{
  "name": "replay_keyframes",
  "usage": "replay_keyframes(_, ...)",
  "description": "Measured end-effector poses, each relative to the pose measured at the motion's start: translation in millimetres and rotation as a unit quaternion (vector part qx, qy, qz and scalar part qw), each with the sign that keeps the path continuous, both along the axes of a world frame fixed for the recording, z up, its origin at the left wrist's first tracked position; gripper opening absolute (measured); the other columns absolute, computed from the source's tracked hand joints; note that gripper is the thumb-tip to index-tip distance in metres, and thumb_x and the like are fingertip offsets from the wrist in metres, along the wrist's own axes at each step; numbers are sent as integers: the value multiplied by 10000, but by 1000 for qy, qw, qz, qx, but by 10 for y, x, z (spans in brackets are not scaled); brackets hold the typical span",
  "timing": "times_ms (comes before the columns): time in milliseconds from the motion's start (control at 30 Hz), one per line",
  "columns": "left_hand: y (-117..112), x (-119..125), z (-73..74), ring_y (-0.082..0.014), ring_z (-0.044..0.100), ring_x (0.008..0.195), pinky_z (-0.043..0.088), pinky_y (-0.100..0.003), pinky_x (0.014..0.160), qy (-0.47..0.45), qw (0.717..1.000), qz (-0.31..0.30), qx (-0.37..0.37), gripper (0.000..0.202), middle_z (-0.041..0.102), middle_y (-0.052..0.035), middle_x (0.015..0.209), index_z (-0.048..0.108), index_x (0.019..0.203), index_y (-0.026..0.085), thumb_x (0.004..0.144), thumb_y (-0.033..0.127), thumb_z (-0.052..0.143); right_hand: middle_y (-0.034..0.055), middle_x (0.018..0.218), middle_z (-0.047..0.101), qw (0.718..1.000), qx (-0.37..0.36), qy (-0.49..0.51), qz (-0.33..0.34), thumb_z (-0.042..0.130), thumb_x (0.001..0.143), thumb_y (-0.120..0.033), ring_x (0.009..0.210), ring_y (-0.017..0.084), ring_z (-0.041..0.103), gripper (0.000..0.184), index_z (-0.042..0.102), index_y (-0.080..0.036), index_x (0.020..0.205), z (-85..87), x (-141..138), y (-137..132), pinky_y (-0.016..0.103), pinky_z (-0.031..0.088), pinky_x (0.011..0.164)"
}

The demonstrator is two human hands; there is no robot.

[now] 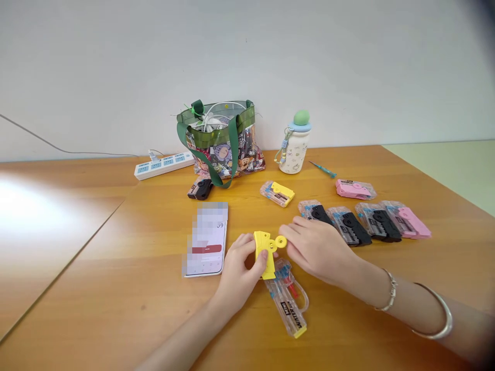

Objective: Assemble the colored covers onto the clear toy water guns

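Observation:
My left hand (242,265) grips a yellow plastic toy water gun part (263,263), thumb across its face. At that part's right edge, the fingertips of my right hand (319,247) pinch a small yellow ring-shaped piece (281,241). The two yellow pieces meet or overlap; whether they are joined I cannot tell. Just below lies a clear toy water gun body (288,304) with a red trigger, a looped guard and a yellow end. Its upper end disappears behind the yellow part, so any connection between them is hidden.
A phone (207,239) lies left of my hands. Several folded water guns (350,226) lie to the right, with a yellow one (278,193) and a black one (200,188) farther back. Behind stand a bag (222,139), a bottle (296,149), a screwdriver (324,169) and a power strip (164,165).

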State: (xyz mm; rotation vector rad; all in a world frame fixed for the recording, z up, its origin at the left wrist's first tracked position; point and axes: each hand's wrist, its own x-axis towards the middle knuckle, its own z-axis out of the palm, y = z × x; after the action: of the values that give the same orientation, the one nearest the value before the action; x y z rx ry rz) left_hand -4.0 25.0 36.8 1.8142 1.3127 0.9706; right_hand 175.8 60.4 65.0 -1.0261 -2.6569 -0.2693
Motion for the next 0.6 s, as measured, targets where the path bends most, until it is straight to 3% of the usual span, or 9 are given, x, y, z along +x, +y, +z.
replay_keyframes(133,9,-11,-13,-207,536,838,433,-329,724,1,1000,4,2,302,622,-36,844,700,817,227,913,279,419,48,725,629,999,15,28,-25,426,872,-112,840,218,527,210,583,-169,746,-176,190,-17,320,355,695)
replay_keyframes(267,11,-13,-39,-210,531,838,430,-330,718,23,1000,-1,3,291,623,-36,842,699,817,230,910,276,428,63,824,649,999,0,18,-38,453,876,-118,912,238,516,185,615,-167,802,-307,278,19,349,371,758)
replay_keyframes(433,22,-17,-32,-208,537,869,436,-327,748,18,1000,0,-3,275,625,-35,874,696,849,235,915,281,433,50,884,668,993,-57,90,-44,468,897,-154,921,224,525,150,614,-174,872,-330,303,54,350,396,775)
replay_keyframes(600,35,-2,-33,-208,537,882,433,-340,783,42,999,-1,21,214,642,-39,932,695,886,225,889,244,482,36,1072,668,990,-54,128,-26,474,900,-151,1120,245,470,217,602,-199,1068,-365,261,24,437,330,968)
